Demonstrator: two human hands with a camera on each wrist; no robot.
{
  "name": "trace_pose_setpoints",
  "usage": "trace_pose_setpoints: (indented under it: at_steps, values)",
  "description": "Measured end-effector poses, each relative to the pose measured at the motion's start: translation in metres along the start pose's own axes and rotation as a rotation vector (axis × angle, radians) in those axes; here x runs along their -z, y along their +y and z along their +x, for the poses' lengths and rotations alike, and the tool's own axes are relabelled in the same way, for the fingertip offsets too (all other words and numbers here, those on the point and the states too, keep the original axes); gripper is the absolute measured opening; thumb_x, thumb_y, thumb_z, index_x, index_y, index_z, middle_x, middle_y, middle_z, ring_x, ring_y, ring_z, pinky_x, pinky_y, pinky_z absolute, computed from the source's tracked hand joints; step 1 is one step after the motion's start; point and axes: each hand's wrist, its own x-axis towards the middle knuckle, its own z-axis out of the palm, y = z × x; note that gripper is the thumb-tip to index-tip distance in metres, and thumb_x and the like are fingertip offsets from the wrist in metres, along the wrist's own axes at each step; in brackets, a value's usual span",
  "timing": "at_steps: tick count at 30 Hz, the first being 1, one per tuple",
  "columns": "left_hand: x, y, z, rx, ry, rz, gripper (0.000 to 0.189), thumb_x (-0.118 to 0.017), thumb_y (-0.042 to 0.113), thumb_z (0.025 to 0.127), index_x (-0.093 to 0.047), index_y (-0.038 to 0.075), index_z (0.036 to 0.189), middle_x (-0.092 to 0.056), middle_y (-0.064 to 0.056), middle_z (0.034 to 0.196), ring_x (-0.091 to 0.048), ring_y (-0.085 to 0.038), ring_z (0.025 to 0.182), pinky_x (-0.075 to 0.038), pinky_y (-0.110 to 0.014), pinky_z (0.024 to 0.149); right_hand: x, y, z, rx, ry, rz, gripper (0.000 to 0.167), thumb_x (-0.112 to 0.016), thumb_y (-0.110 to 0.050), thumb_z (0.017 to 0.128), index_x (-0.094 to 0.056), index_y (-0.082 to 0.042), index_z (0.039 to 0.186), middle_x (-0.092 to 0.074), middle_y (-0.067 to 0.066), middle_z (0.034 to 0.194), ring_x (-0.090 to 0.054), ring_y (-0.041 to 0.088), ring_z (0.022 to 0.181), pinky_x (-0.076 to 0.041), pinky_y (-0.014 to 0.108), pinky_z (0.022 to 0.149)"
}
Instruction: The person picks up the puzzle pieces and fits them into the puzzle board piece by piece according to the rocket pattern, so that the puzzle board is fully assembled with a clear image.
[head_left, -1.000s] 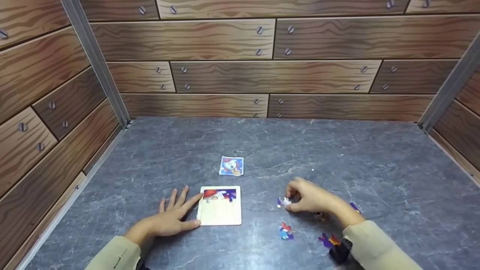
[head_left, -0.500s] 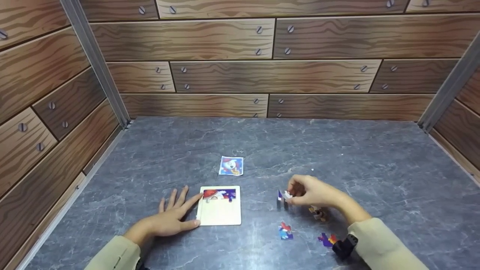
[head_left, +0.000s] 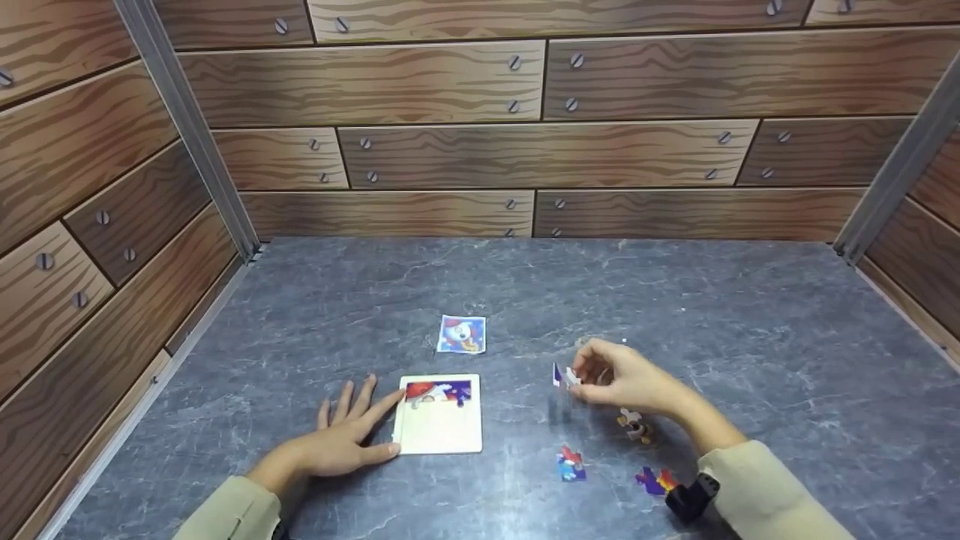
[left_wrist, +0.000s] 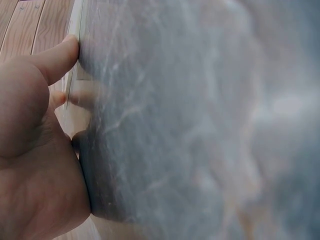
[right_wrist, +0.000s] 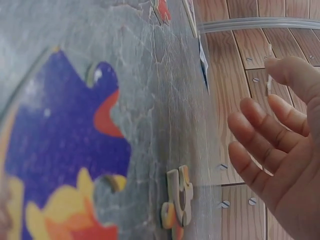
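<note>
My left hand (head_left: 346, 433) lies on the tabletop with its fingers spread, the index finger and thumb touching the left edge of a pale puzzle board (head_left: 439, 431). Along that board's top sit fitted pieces in red, white and purple. My right hand (head_left: 628, 381) pinches a purple-and-white jigsaw piece (head_left: 571, 377) between thumb and index finger, raised off the table to the right of the board. In the right wrist view the held jigsaw piece (right_wrist: 270, 84) appears edge-on, a thin pale strip. The left wrist view shows the left hand (left_wrist: 37, 135) close to the table surface.
Loose jigsaw pieces lie on the right: a red-and-blue piece (head_left: 571, 465), a purple-and-orange piece (head_left: 652, 481) by the right wrist, and a white-and-brown piece (head_left: 634, 426) below the right hand. A small picture card (head_left: 461, 334) lies behind the board. Wood-patterned walls (head_left: 450, 82) enclose the table.
My right hand has lifted the purple-and-white jigsaw piece off the table and tilted it up. The white-and-brown piece beneath has come into fuller view. My left hand and the board have stayed put.
</note>
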Motion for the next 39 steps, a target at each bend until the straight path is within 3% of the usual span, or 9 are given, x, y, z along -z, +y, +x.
trace_pose_setpoints:
  at_steps: [4,13,20,29,39]
  values:
    - [0.0,0.0,0.0,0.0,0.0,-0.002,0.076,-0.051,0.057,0.088,-0.014,0.033,0.15,0.013,-0.016,0.153,0.025,-0.039,0.133,0.019,-0.064,0.097,-0.001,-0.002,0.0,0.021,0.04,0.029,0.025,-0.073,-0.004,0.078,-0.055,0.001,0.095,-0.059,0.007,0.083,-0.057,0.017,0.075,-0.051,0.028,0.067]
    - [-0.001,0.0,-0.001,-0.004,0.01,0.003,0.077,-0.051,0.057,0.088,-0.014,0.031,0.15,0.014,-0.016,0.153,0.025,-0.038,0.133,0.02,-0.063,0.096,-0.009,-0.006,0.002,0.094,0.078,0.117,0.027,-0.075,-0.016,0.079,-0.056,-0.006,0.095,-0.061,0.004,0.085,-0.06,0.017,0.075,-0.052,0.033,0.068]
    - [-0.001,0.0,-0.001,-0.008,0.01,0.001,0.077,-0.051,0.057,0.088,-0.014,0.031,0.15,0.013,-0.016,0.153,0.025,-0.038,0.133,0.019,-0.063,0.097,-0.016,-0.018,0.005,0.114,0.095,0.13,0.025,-0.073,-0.008,0.079,-0.056,0.0,0.097,-0.061,0.007,0.086,-0.06,0.017,0.075,-0.052,0.031,0.068]
    - [-0.001,0.0,-0.001,-0.008,0.018,0.013,0.077,-0.051,0.058,0.087,-0.014,0.032,0.15,0.013,-0.017,0.153,0.024,-0.039,0.133,0.018,-0.063,0.097,-0.031,-0.02,0.014,0.152,0.089,0.179,0.025,-0.072,-0.011,0.081,-0.056,-0.002,0.097,-0.061,0.006,0.087,-0.059,0.017,0.075,-0.052,0.03,0.068]
    - [-0.001,0.0,-0.002,-0.01,0.012,0.007,0.076,-0.051,0.057,0.088,-0.014,0.031,0.15,0.013,-0.016,0.153,0.025,-0.039,0.133,0.019,-0.063,0.097,-0.043,-0.062,0.021,0.167,0.045,0.184,0.023,-0.07,0.001,0.079,-0.055,0.006,0.096,-0.061,0.011,0.084,-0.058,0.018,0.071,-0.052,0.032,0.066]
